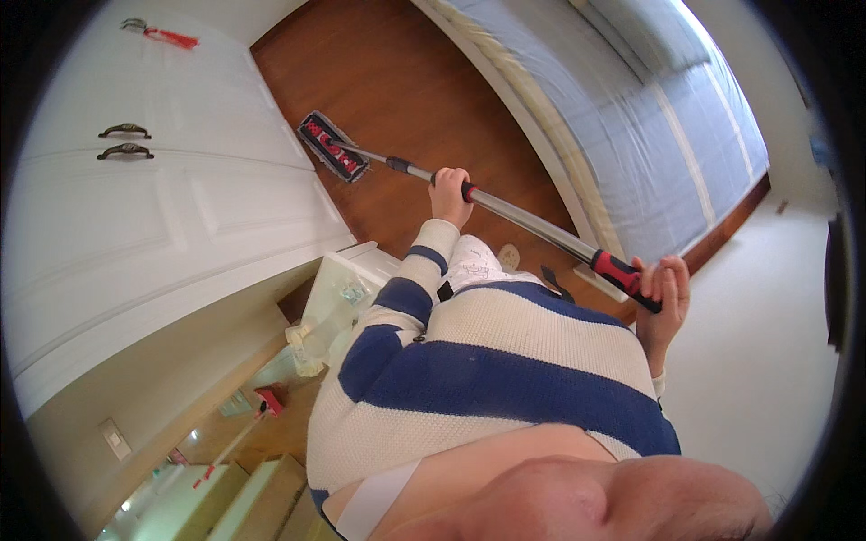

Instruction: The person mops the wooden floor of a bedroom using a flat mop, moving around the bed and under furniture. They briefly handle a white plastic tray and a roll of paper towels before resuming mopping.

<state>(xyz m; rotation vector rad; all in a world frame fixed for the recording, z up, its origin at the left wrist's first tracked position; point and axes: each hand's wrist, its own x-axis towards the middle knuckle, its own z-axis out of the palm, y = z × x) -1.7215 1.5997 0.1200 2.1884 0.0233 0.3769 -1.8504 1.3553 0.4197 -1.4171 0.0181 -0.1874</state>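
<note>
A flat mop (531, 218) with a metal telescopic pole slants across the view. My left hand (451, 196) is closed round the pole's lower part, just beyond a black and red collar. At the pole's top end, my right hand (664, 287) grips the black and red handle. The mop head (333, 147), with a grey fringed pad and red patterned strips, lies flat on the brown wooden floor (419, 81), close to the foot of the white wardrobe.
The white wardrobe (135, 209) with dark metal handles stands at the left. A bed (636, 135) with pale blue bedding borders the floor at the right. A white cabinet (338, 284) stands below the wardrobe in view. Farther off, a red broom (269, 402) leans near wooden steps.
</note>
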